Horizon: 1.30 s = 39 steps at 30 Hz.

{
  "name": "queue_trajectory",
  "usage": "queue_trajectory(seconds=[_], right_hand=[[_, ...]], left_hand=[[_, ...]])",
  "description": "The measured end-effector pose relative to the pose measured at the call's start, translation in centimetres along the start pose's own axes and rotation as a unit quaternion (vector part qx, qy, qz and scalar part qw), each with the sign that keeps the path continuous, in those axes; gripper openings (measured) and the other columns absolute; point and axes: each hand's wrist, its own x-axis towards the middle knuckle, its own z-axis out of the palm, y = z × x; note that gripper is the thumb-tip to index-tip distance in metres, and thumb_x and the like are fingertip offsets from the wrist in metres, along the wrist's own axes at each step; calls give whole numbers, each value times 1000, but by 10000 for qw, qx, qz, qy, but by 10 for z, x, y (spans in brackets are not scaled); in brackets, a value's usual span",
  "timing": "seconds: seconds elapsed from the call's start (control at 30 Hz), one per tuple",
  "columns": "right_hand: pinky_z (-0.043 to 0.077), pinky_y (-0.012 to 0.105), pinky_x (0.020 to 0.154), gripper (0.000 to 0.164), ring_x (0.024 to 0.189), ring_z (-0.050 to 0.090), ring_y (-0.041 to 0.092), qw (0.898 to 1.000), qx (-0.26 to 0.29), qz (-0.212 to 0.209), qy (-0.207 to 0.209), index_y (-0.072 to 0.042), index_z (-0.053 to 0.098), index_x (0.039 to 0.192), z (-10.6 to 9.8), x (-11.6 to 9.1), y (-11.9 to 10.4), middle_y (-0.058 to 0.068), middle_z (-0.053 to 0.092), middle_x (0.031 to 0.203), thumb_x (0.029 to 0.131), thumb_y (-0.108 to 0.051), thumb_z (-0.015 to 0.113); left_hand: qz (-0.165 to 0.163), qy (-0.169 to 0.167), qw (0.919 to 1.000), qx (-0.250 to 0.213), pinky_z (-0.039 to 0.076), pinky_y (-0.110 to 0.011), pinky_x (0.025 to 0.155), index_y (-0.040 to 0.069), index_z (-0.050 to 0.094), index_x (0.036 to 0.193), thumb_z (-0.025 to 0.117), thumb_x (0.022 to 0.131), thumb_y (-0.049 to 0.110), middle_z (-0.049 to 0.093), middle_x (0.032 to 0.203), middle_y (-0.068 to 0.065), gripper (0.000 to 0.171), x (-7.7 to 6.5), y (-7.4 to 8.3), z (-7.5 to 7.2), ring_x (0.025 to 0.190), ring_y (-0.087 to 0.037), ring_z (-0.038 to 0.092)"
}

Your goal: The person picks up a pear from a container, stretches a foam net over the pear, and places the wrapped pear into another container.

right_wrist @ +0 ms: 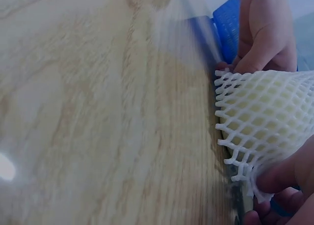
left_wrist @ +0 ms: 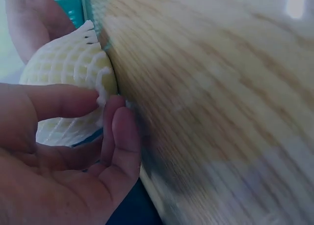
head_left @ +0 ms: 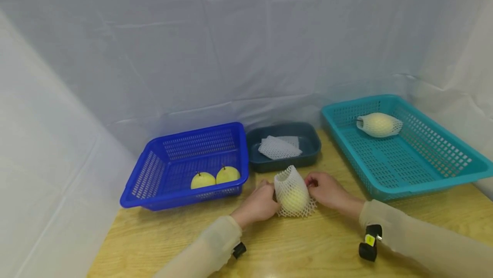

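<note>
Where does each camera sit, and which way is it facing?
Head: on the head, facing forward-down at the netted pear; left hand, right hand, sleeves show.
Left wrist: worn there, facing the left hand pinching the foam net; right hand behind.
Right wrist: worn there, facing the right hand pinching the foam net; left hand beyond.
Both wrist views share the netted pear and wooden tabletop.

Readable text: none, in any of the three views
Right wrist camera (head_left: 368, 253): carries a small yellow label (head_left: 370, 240) on its black body; whatever is on it is too small and blurred to make out as letters, numbers or a sign
Left wrist view: nothing legible
Right wrist view: nothing legible
</note>
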Motion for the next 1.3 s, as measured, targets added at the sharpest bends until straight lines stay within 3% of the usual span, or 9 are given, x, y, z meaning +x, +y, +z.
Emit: queue_trajectory(seconds=[0.13,0.27,0.4,0.5,0.57,0.73,0.93,1.1,1.3], right_hand=[[43,32,69,14,77,52,17,9987,-439,-256,48,-9,66,85,2,-1,3,2,60,79,80,1,59],[40,32,66,14,72,50,16,9958,-811,-402,116,-13,63,80,5,-1,4,0,57,75,83,0,58],[41,33,67,13,73,50,17,9944,-925,-455,215,-13,63,79,6,-2,4,0,57,76,83,-1,60],[47,37,73,11,82,56,18,9951,-811,-493,270,-11,67,88,5,-4,4,2,62,85,83,-3,63],[50,40,80,19,90,59,19,9961,-657,-519,267,-9,69,100,3,-6,4,3,65,94,83,-3,64],[52,37,80,46,93,61,19,9959,-461,-779,-77,-4,62,128,-4,-14,-4,5,68,104,82,-2,66],[52,33,80,80,96,60,16,9918,-296,-830,-928,-4,42,151,-7,-22,-10,8,66,118,79,-8,76],[51,35,84,85,99,60,16,9910,-263,-839,-1005,-9,41,152,-8,-23,-11,7,64,126,79,-19,82],[51,36,86,84,103,60,17,9903,-195,-902,-1038,-9,40,152,-6,-22,-7,9,62,132,79,-17,81]], left_hand=[[103,-87,9998,128,47,-35,80,8,69,98,72,77,12,53,93,-2,22,0,-2,3,88,-17,49],[97,-137,9997,175,48,-35,81,8,68,103,74,75,13,53,96,-2,29,0,-3,3,90,-17,50],[22,-192,9998,8,50,-39,92,6,63,127,82,73,19,56,112,-6,59,-2,-5,1,103,-20,55],[22,-191,9992,-361,48,-45,102,8,52,142,86,72,28,55,125,-7,81,-4,-5,-1,115,-23,55],[79,-168,9977,-651,48,-45,102,11,48,146,87,73,37,55,129,-5,87,-4,-5,-1,117,-21,55],[273,-122,9929,-1156,51,-38,92,16,49,142,82,79,48,58,122,0,78,-3,-1,-1,106,-14,58],[739,-171,9880,-1348,51,-33,91,15,52,139,84,81,33,63,120,1,69,1,-1,1,105,-12,60],[640,-185,9891,-1316,50,-36,96,14,49,141,86,78,28,63,123,0,74,2,-2,5,110,-14,60],[514,-175,9901,-1298,51,-37,95,14,49,140,87,77,26,63,124,-1,74,3,-3,10,110,-15,60]])
